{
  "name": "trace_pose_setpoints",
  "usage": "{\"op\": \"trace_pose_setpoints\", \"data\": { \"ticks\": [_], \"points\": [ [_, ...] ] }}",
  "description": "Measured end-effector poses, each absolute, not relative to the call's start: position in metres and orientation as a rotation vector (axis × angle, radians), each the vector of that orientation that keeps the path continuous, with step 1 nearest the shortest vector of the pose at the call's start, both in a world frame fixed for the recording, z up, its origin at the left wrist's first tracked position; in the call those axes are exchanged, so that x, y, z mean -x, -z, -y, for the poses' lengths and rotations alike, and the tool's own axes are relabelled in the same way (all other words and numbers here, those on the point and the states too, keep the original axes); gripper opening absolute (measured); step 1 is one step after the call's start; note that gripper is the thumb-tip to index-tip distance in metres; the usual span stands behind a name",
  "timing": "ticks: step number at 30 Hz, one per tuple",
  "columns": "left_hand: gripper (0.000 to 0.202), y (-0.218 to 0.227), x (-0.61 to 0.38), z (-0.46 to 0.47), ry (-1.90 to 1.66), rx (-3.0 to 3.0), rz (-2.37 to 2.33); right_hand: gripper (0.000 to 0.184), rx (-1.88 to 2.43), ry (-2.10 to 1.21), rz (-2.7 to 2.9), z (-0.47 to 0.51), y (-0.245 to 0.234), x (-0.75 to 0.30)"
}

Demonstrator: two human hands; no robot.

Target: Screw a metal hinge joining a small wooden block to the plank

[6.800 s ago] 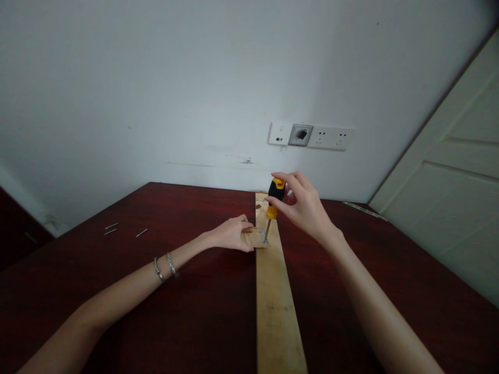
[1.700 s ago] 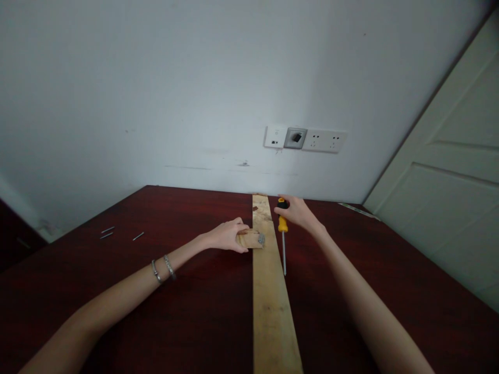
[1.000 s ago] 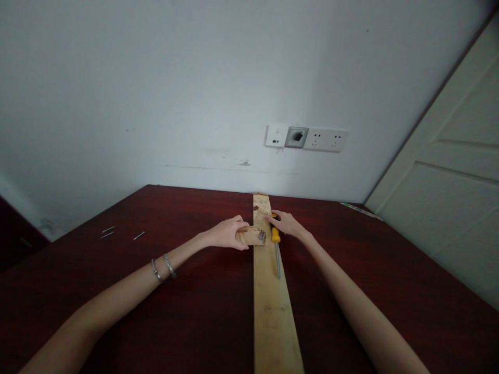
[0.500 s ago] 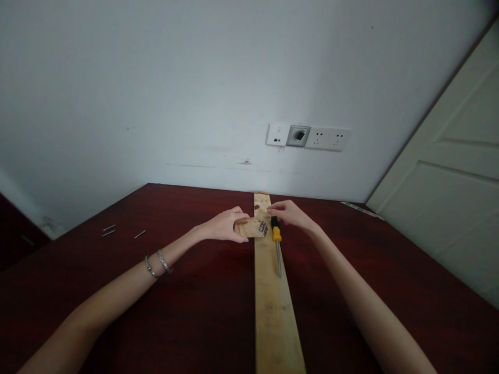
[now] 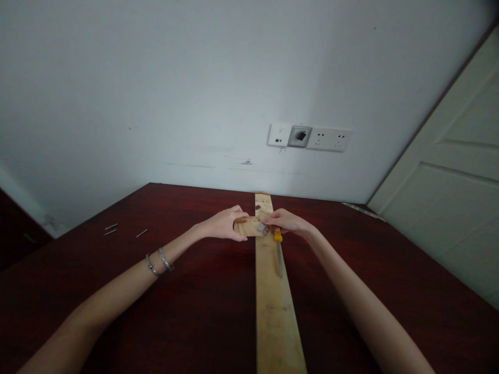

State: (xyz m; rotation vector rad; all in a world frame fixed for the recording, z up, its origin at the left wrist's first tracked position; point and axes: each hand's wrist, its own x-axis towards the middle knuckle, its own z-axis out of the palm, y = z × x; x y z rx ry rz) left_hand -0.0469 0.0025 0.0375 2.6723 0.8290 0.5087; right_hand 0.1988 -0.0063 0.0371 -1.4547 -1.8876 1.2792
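My left hand [image 5: 224,223] is closed around a short wooden block [image 5: 246,227], held over a long wooden plank [image 5: 276,311]. At the block's right end sits a small metal bracket [image 5: 261,227] with holes. The thumb and fingers of my right hand [image 5: 284,220] are pinched together against the top of that bracket. Whatever may be between those fingertips is too small to make out. Just below the right hand, a screwdriver [image 5: 277,237] with a yellow handle lies on the plank, its shaft pointing towards me. The rear of its handle is hidden by the hand.
Several thin metal screws or nails [image 5: 110,229] lie on the left of the dark red table [image 5: 187,322]. Behind the table rises a white wall with a row of sockets [image 5: 329,139]. A pale door [image 5: 460,171] stands at the right.
My right hand has come down and slightly left, from above the screwdriver handle onto the bracket. The bracket looks lighter now. My left hand keeps its hold on the block.
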Motion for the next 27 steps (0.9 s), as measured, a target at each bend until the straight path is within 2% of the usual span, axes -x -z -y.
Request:
{"op": "trace_pose_setpoints", "data": {
  "ticks": [5,14,27],
  "points": [
    [0.063,-0.035,0.045,-0.001,-0.465,-2.682,-0.857,0.037,1.404,-1.375,1.853,0.005,-0.034,-0.199],
    [0.068,-0.033,0.046,-0.002,-0.449,-2.693,-0.897,0.034,1.383,-1.340,1.819,0.006,-0.037,-0.197],
    [0.066,-0.026,0.056,-0.018,-0.339,-2.702,-1.063,0.025,1.260,-1.360,1.618,0.013,-0.063,-0.202]
  ]
}}
